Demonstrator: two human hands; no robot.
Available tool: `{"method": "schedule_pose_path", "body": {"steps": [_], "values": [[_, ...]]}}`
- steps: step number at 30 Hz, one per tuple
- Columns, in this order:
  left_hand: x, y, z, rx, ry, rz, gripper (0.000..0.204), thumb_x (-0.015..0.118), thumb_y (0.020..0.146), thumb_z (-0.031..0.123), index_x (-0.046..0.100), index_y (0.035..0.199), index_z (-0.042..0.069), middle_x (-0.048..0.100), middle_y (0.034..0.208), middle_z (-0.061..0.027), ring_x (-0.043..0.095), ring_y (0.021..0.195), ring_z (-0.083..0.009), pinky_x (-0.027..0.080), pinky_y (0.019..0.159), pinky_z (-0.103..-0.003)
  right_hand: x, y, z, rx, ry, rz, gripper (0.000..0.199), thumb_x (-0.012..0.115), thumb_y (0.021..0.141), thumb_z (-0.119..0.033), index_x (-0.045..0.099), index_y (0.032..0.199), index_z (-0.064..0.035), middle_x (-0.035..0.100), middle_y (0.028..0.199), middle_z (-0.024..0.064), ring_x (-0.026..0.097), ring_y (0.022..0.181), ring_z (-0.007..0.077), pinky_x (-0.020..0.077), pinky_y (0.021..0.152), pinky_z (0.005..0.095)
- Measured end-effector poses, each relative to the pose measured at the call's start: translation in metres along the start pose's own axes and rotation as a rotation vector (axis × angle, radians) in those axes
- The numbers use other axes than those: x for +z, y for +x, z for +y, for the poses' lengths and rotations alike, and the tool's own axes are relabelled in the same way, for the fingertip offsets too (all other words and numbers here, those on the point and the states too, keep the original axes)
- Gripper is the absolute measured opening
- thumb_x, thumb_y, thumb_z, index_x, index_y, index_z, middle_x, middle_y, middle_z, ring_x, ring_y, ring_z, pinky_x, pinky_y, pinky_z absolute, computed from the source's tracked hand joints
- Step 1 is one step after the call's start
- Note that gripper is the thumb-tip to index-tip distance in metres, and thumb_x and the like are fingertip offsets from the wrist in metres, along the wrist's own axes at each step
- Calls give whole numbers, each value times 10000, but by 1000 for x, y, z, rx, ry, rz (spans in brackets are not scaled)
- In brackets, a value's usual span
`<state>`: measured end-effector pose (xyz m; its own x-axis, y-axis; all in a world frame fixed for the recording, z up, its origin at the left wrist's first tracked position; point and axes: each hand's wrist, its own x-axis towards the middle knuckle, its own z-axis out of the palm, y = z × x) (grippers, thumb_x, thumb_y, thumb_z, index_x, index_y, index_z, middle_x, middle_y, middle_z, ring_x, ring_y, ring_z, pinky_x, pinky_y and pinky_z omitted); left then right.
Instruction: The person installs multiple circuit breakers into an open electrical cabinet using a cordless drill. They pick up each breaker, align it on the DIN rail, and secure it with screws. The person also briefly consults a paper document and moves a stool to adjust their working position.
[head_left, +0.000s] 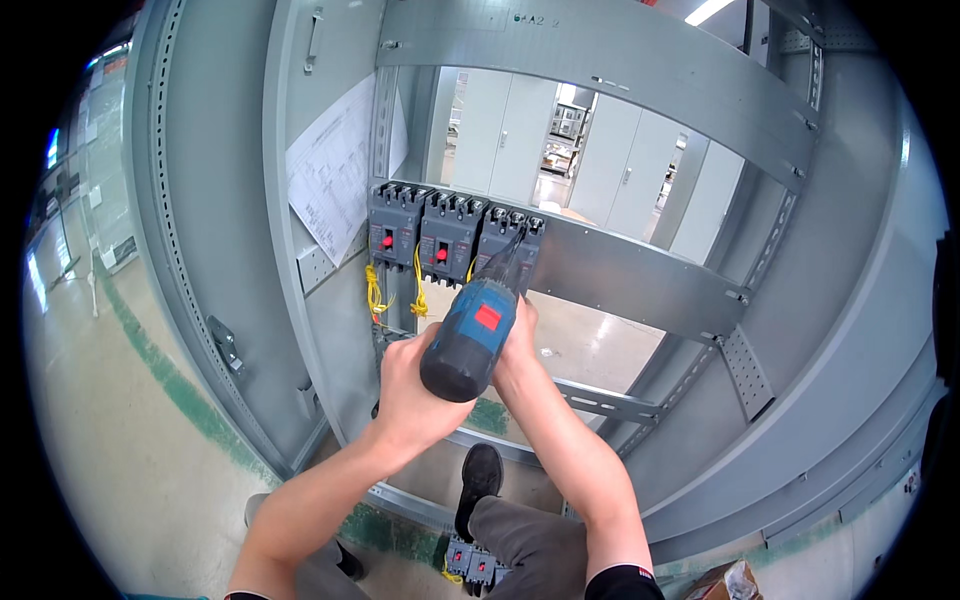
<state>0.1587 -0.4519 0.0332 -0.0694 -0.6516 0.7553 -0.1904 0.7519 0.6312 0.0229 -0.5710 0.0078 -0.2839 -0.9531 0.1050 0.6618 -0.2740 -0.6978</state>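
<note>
A blue and black cordless drill (pixel 470 335) points up and away at the third of three dark grey circuit breakers (pixel 508 245) mounted in a row on a grey metal rail (pixel 630 275). My left hand (pixel 410 385) cups the drill's rear from the left. My right hand (pixel 518 345) grips it from the right, mostly hidden behind the drill body. The first breaker (pixel 395 225) and second breaker (pixel 447 235) have red toggles. Yellow wires (pixel 376 290) hang below them.
The work is inside an open grey steel cabinet frame (pixel 800 330). A paper drawing (pixel 335 165) hangs on the left panel. More breakers (pixel 470 563) lie on the floor by my black shoe (pixel 480 480). A cardboard box (pixel 725 582) sits at bottom right.
</note>
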Motion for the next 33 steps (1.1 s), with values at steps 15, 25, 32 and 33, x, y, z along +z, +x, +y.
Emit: {"method": "schedule_pose_path", "body": {"steps": [15, 25, 32, 33], "values": [[-4, 13, 10, -95, 75, -30, 235, 726, 652, 128, 613, 794, -21, 645, 699, -215, 654, 703, -398, 520, 625, -397, 5, -3, -5, 30, -6, -32, 468, 669, 900, -316, 563, 1082, 102, 657, 1002, 144, 666, 846, 206, 562, 745, 363], [-24, -60, -5, -185, -39, 34, 249, 758, 741, 69, 656, 948, -25, 687, 746, -116, 678, 700, -170, 515, 652, -307, 3, -4, 2, -13, 67, -19, 533, 665, 898, -438, 543, 1186, -6, 606, 1101, 65, 568, 977, 179, 462, 890, 328], [-22, -81, -34, -314, -95, 35, 180, 740, 794, 83, 665, 918, -25, 690, 734, -96, 650, 670, -127, 516, 640, -299, 6, -3, 6, -65, 91, -14, 588, 669, 881, -484, 518, 1247, -49, 563, 1174, 75, 515, 1074, 192, 418, 950, 351], [-21, -82, -37, -305, -94, 38, 181, 741, 790, 84, 664, 914, -23, 689, 730, -101, 655, 666, -134, 515, 634, -300, 5, -2, 5, -55, 79, -11, 581, 668, 884, -480, 520, 1244, -47, 568, 1171, 75, 519, 1069, 192, 418, 951, 351]]}}
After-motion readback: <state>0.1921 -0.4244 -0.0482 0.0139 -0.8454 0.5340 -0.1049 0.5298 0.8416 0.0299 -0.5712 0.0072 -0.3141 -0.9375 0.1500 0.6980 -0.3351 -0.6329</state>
